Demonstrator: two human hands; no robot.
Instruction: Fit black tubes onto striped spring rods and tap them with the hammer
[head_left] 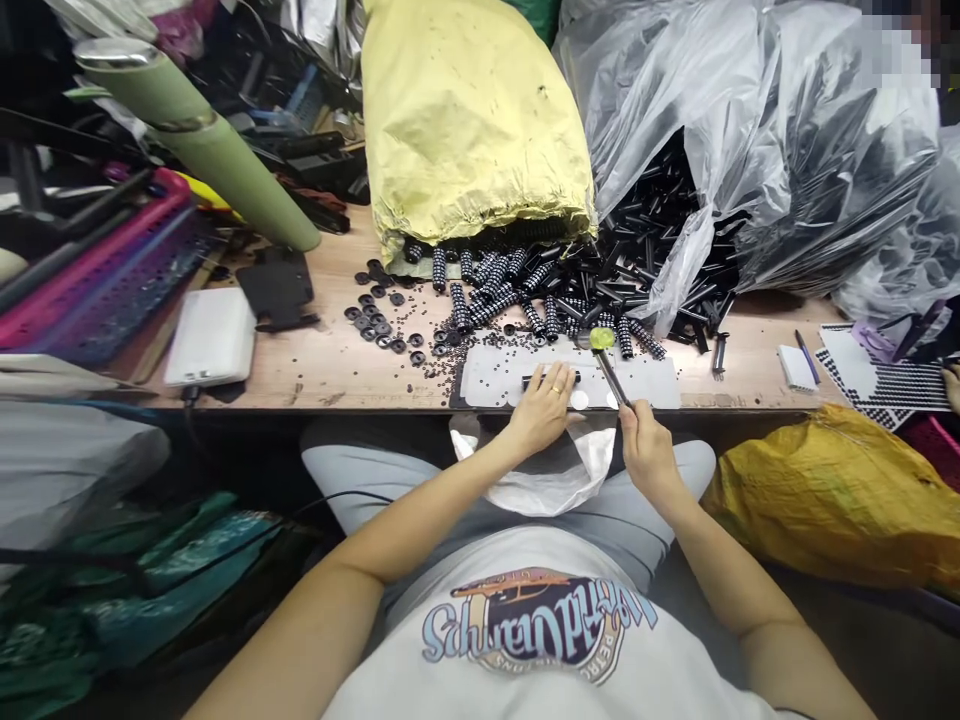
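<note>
My right hand [649, 450] is closed around the handle of a small mallet [612, 374] with a yellow-green head, raised over the right part of a pale board [637, 378]. My left hand [541, 408] holds a short black cylindrical piece [568, 378] against the board, its fingers bent over the piece. Just beyond the board lie several black ribbed cylinders [495, 290] with light dots. Black round caps [375, 325] and many tiny dark rings [431, 330] are scattered to the left. Slim black parts [660, 220] are heaped at the back right.
A yellow sack [472, 120] spills ribbed cylinders onto the table [337, 370]. Clear plastic bags [795, 150] stand right of it. At left are a green bottle [202, 140], a white box with a cable [210, 335] and a pink-purple basket [112, 270]. A white bag [551, 490] hangs over my lap.
</note>
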